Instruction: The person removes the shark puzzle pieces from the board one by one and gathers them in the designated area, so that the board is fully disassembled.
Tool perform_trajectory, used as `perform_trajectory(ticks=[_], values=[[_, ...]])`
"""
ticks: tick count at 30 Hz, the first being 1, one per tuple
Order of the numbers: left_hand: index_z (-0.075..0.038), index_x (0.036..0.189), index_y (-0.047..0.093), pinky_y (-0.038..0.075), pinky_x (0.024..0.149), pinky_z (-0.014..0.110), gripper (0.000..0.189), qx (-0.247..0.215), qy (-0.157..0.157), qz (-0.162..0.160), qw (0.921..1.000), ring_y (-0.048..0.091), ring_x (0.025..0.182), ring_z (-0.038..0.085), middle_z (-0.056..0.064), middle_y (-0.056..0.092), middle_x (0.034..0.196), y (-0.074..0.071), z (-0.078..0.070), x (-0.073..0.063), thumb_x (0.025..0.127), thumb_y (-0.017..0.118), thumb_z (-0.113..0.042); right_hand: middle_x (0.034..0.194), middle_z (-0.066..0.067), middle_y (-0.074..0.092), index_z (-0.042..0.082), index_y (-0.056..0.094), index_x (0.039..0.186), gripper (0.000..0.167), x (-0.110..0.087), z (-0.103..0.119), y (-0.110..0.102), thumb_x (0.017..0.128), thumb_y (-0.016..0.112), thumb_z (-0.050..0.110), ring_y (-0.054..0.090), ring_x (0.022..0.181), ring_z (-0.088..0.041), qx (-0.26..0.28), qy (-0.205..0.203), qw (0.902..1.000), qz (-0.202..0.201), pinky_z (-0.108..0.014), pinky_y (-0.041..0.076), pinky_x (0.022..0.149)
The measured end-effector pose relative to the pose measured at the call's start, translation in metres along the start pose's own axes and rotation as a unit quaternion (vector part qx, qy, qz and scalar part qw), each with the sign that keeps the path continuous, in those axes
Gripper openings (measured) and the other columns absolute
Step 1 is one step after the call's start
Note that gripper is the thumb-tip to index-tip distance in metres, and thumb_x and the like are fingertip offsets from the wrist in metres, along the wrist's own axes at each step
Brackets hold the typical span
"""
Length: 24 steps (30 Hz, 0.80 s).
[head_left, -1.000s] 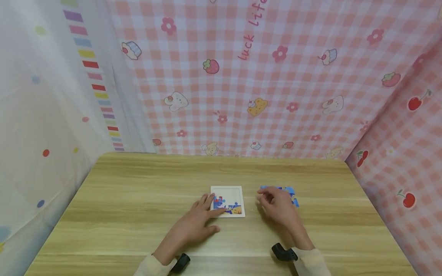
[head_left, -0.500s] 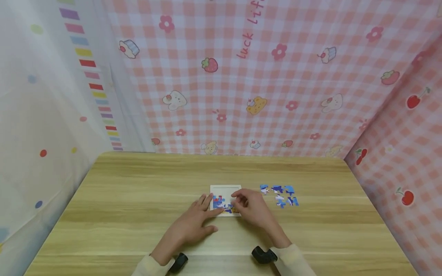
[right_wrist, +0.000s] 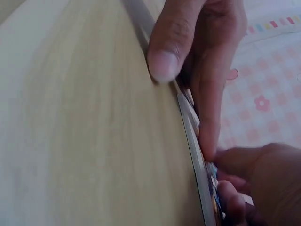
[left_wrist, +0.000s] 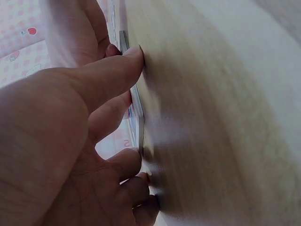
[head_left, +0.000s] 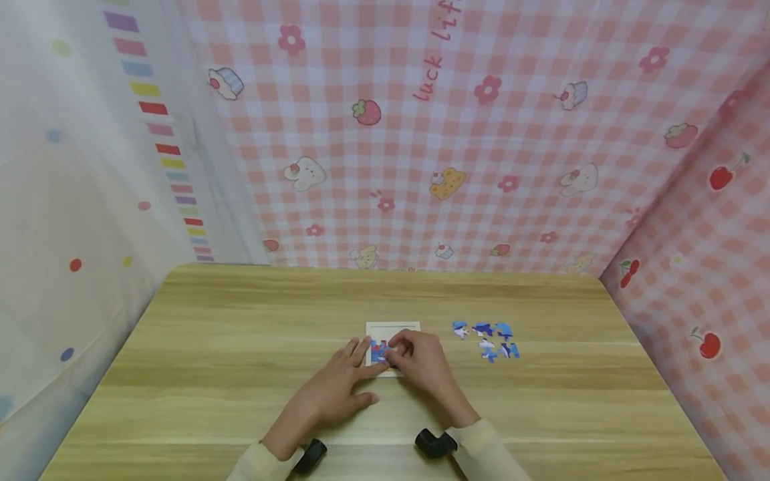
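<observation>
A square white puzzle tray [head_left: 377,330] lies on the table, with colourful puzzle pieces [head_left: 377,355] fitted in its lower part. My left hand [head_left: 337,386] rests flat at the tray's left side, its fingers spread and the index finger across the lower edge. Over the middle of the tray, my right hand [head_left: 424,361] pinches a small puzzle piece between thumb and index finger; the fingers mostly hide it. The right wrist view has the tray edge [right_wrist: 193,136] side-on, with the fingertips of the right hand [right_wrist: 277,174] close to its surface.
Several loose blue and white puzzle pieces [head_left: 505,331] lie on the wooden table [head_left: 240,334] to the right of the tray. A pink checked curtain [head_left: 409,147] hangs behind the table's back edge. Each wrist bears a black camera mount [head_left: 434,443].
My right hand has moved left, from above the loose pieces to over the tray, uncovering those pieces. My left hand has stayed on the tray.
</observation>
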<state>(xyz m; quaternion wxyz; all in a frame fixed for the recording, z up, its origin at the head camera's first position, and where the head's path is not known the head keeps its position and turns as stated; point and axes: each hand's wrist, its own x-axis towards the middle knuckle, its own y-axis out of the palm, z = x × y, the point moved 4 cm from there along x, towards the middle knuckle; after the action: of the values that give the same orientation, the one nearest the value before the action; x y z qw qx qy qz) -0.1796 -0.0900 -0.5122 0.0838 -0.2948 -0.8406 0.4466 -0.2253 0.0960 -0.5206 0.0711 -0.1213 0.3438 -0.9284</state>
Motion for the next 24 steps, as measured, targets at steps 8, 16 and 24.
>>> perform_trajectory(ticks=[8, 16, 24], values=[[-0.017, 0.160, 0.060, 0.018, 0.137, 0.065, 0.058, -0.008, 0.003, 0.000, 1.0000, 0.013, 0.169, 0.048, 0.025, 0.019, 0.181, -0.0011, -0.0023, 0.0014, 0.105, 0.075, -0.029, 0.077, 0.002, 0.076, 0.010, 0.078, 0.091, 0.009, -0.0010, 0.0024, 0.0021, 0.090, 0.087, 0.012, 0.050, 0.062, -0.001, -0.028, 0.035, 0.9987, -0.024, -0.023, 0.042, 0.062], [-0.018, 0.160, 0.059, 0.017, 0.137, 0.064, 0.058, -0.009, -0.002, 0.006, 0.9999, 0.012, 0.170, 0.046, 0.024, 0.018, 0.182, -0.0020, -0.0017, 0.0017, 0.105, 0.074, -0.029, 0.079, 0.001, 0.074, 0.012, 0.076, 0.089, 0.013, -0.0015, 0.0032, 0.0016, 0.090, 0.089, 0.014, 0.050, 0.064, -0.006, -0.025, 0.052, 0.9976, -0.037, -0.023, 0.041, 0.059], [-0.018, 0.159, 0.060, 0.017, 0.137, 0.064, 0.057, -0.016, -0.005, 0.006, 0.9998, 0.011, 0.170, 0.046, 0.023, 0.018, 0.182, -0.0018, -0.0015, 0.0011, 0.105, 0.074, -0.029, 0.076, 0.004, 0.070, 0.011, 0.078, 0.098, 0.010, -0.0003, 0.0021, 0.0021, 0.092, 0.084, 0.007, 0.053, 0.065, -0.004, 0.016, 0.034, 0.9988, -0.032, -0.020, 0.043, 0.059]])
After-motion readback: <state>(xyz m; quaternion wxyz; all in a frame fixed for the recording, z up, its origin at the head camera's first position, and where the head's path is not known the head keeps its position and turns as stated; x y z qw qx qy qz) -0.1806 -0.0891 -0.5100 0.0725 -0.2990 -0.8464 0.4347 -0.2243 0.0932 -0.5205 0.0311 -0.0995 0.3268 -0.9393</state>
